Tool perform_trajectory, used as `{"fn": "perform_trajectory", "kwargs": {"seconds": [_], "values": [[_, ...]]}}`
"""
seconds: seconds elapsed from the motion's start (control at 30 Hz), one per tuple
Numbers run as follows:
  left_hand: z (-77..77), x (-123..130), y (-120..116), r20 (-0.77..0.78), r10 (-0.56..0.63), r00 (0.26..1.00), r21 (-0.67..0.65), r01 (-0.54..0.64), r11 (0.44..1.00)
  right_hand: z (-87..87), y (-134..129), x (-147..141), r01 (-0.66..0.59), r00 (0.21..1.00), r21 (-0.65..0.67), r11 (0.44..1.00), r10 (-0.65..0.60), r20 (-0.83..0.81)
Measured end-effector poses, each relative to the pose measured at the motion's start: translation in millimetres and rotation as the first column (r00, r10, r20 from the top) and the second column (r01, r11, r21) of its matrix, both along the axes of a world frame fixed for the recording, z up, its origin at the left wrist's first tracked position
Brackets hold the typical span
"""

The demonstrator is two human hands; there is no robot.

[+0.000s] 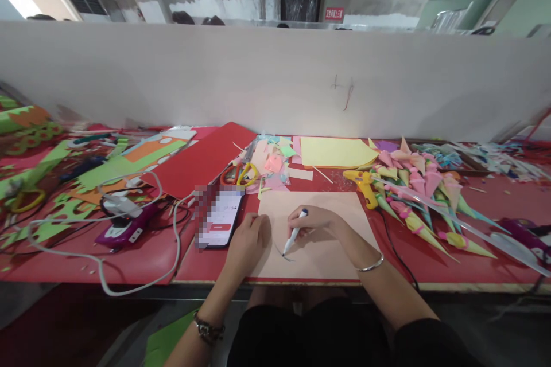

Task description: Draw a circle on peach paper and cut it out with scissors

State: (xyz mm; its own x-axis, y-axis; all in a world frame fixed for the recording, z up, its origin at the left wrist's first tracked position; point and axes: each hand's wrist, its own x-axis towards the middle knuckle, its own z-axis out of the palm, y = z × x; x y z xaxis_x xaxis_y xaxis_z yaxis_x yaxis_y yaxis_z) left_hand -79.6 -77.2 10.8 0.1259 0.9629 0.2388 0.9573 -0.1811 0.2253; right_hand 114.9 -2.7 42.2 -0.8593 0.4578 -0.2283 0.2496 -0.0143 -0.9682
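A sheet of pale peach paper (340, 235) lies before me at the table's front edge. My right hand (312, 222) grips a white marker (296, 232) with a dark blue end. Its tip touches the paper, where a thin curved dark line shows. On the sheet's left edge rests my left hand (248, 238), fingers lying on the paper and holding nothing. Just left of that hand is a phone (221, 221) with a lit screen. Scissors with yellow and orange handles (246, 174) lie beyond the phone.
At right, a yellow glue gun (365, 184) lies beside a heap of paper cones (424, 183). Yellow sheets (336, 152) and a red sheet (206, 160) lie farther back. A purple power strip (127, 228) and white cable (101, 269) are at left. A white partition (258, 80) stands behind.
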Motion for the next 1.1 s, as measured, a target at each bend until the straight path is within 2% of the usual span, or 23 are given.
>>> {"fn": "perform_trajectory", "kwargs": {"seconds": [0.1,0.17,0.27,0.33,0.5,0.6,0.67,0.77,0.83,0.93,1.0,1.1], "values": [[0.2,1.2,-0.2,-0.006,0.016,1.0,0.009,-0.016,1.0,-5.4,-1.5,-2.9,0.069,0.995,-0.015,0.998,-0.07,-0.067],[1.2,3.4,-1.5,-0.017,0.016,1.0,0.02,-0.015,1.0,-9.7,-1.6,-4.2,0.209,0.968,-0.023,0.978,-0.21,-0.134],[6.4,7.4,-3.5,-0.063,0.044,0.997,0.036,-0.042,0.998,-15.1,2.7,-3.7,0.437,0.885,0.027,0.899,-0.424,-0.195],[12.7,7.0,-2.0,-0.109,0.113,0.988,0.062,-0.107,0.992,-17.8,7.5,-2.0,0.508,0.849,0.067,0.859,-0.486,-0.209],[32.1,-15.1,18.9,-0.281,0.249,0.927,0.142,-0.216,0.966,-22.8,13.7,0.5,0.515,0.841,0.079,0.854,-0.485,-0.238],[43.2,-30.3,33.7,-0.384,0.257,0.887,0.085,-0.243,0.966,-23.7,13.7,0.1,0.507,0.845,0.06,0.86,-0.482,-0.232],[50.3,-33.6,38.3,-0.401,0.247,0.882,0.054,-0.246,0.968,-23.1,13.5,0.1,0.5,0.844,0.04,0.865,-0.477,-0.245],[56.9,-26.8,34.4,-0.33,0.236,0.914,0.074,-0.224,0.972,-22.0,13.5,0.3,0.517,0.828,-0.002,0.856,-0.5,-0.254],[55.3,-17.0,26.3,-0.251,0.144,0.957,0.036,-0.139,0.99,-22.3,13.7,0.1,0.534,0.813,-0.029,0.845,-0.523,-0.256],[43.5,-1.0,12.2,-0.212,-0.104,0.972,-0.078,0.089,0.993,-23.8,15.4,0.2,0.556,0.789,-0.067,0.828,-0.552,-0.271],[33.6,6.8,4.8,-0.267,-0.141,0.953,-0.102,0.117,0.988,-23.3,17.6,2.1,0.584,0.762,-0.089,0.807,-0.582,-0.284],[23.1,11.2,-1.8,-0.325,-0.085,0.942,-0.094,0.057,0.994,-17.5,18.5,8.7,0.605,0.75,-0.079,0.793,-0.6,-0.28]]}}
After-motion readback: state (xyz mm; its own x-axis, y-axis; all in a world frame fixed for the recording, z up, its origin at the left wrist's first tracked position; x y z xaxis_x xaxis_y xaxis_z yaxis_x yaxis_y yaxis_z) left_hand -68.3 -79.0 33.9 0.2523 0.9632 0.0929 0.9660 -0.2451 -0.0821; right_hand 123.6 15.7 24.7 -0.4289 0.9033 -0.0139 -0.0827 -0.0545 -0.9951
